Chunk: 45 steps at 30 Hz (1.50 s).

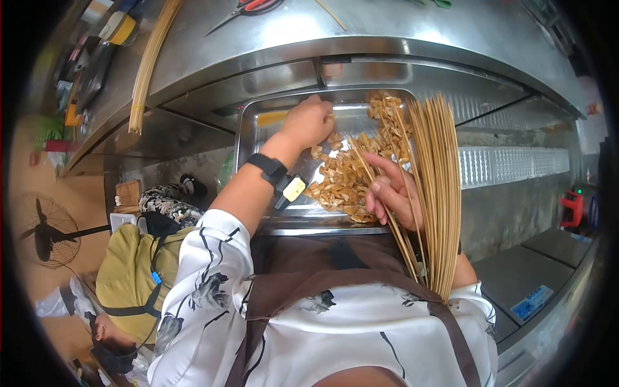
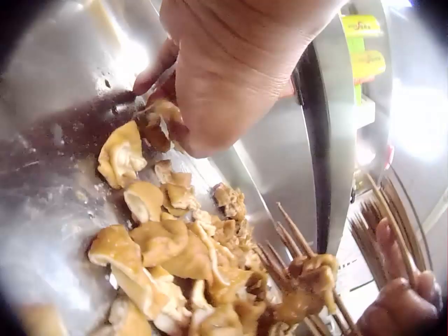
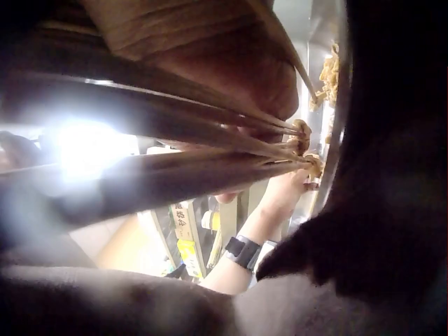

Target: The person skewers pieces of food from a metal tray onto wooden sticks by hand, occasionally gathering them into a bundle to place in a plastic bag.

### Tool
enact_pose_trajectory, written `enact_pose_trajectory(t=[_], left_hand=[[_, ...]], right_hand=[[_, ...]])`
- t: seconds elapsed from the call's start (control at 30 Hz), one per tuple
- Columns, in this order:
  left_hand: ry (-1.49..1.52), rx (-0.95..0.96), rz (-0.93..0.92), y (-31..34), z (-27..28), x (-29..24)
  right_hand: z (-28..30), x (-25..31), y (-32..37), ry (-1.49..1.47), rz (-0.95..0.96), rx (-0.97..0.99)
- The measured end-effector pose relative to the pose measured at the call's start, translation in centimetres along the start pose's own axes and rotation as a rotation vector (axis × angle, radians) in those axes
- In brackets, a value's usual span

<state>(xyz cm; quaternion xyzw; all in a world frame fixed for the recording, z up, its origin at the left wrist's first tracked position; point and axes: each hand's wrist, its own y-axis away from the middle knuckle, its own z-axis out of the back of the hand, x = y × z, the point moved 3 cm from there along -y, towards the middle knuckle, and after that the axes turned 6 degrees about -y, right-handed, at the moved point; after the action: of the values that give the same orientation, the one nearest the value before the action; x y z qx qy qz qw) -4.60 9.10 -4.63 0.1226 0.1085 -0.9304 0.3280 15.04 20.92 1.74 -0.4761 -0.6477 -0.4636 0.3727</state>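
In the head view my left hand [image 1: 308,122] reaches over the far left part of a steel tray [image 1: 274,145]. The left wrist view shows its thumb and fingers pinching a small brown food piece [image 2: 162,127]. Many glossy, curled golden-brown food pieces [image 1: 348,180] lie heaped in the tray. Over the tray's right side, my right hand [image 1: 398,197] holds several thin wooden skewers [image 1: 406,248]. Some of these carry brown pieces [image 2: 308,280] near their tips. A thick bundle of bare skewers [image 1: 438,193] stands between that hand and my right forearm.
Beyond the tray is a steel counter [image 1: 387,32] with red-handled scissors [image 1: 255,8] and a long skewer bundle [image 1: 151,64]. Another person [image 1: 132,271] sits at the left, near a black fan [image 1: 48,231]. A grey cabinet [image 1: 535,277] stands at the right.
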Motion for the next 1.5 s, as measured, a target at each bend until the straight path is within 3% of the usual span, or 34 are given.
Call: enact_pose_trajectory(t=[0.03, 0.1, 0.13, 0.27, 0.7, 0.9, 1.5], left_hand=[[-0.004, -0.01, 0.002, 0.3, 0.2, 0.3], [0.98, 0.139, 0.491, 1.4, -0.4, 1.4], [1.146, 0.153, 0.612, 2.0, 1.3, 0.6], [1.405, 0.096, 0.599, 4.3, 4.4, -1.5], [1.418, -0.088, 0.395, 5.9, 4.1, -4.2], [1.561, -0.115, 0.46, 5.7, 4.4, -5.2], [1.519, -0.131, 0.542, 5.9, 4.2, -5.3]], right_hand=[[-0.2, 0.2, 0.0, 0.008, -0.002, 0.002], [-0.4, 0.6, 0.2, 0.029, 0.004, 0.012], [-0.5, 0.7, 0.3, 0.042, -0.001, 0.016], [-0.9, 0.8, 0.4, 0.049, -0.001, 0.024], [-1.7, 1.5, 0.6, 0.048, -0.008, -0.013], [-1.5, 1.2, 0.3, 0.057, -0.031, -0.008], [-1.2, -0.3, 0.0, -0.004, -0.051, -0.052]])
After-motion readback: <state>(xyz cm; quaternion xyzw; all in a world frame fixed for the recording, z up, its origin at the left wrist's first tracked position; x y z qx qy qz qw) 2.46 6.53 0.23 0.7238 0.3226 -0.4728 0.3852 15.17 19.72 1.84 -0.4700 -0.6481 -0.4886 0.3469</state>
